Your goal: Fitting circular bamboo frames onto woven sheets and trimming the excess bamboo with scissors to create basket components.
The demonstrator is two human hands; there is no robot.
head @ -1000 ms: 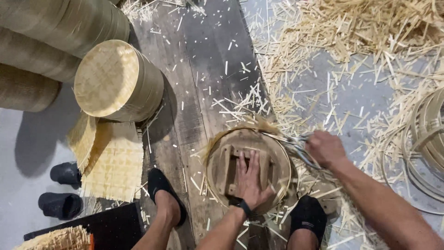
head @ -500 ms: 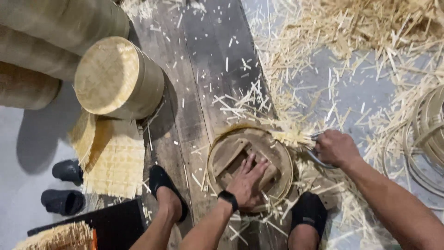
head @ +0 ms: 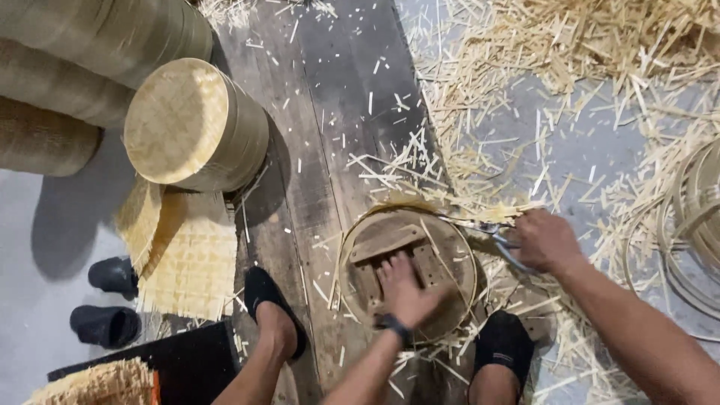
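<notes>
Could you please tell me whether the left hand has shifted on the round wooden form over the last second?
Yes. The left hand has slid from the centre of the round wooden form toward its near edge, closer to the black sock.

Dark, worn wooden planks (head: pixel 330 112) run up the middle of a grey concrete floor (head: pixel 45 247); pale bamboo slivers (head: pixel 570 67) lie heaped thickly to the right and scattered thinly over the boards. Stacked round bamboo steamers (head: pixel 187 124) crowd the upper left, casting soft shadows; a woven mat (head: pixel 187 259) and dark slippers (head: pixel 109 300) lie below them.

A round bamboo frame (head: pixel 409 270) with a wooden-slat base lies flat on the floor; scissors (head: pixel 487 232) cut its two-o'clock rim.
</notes>
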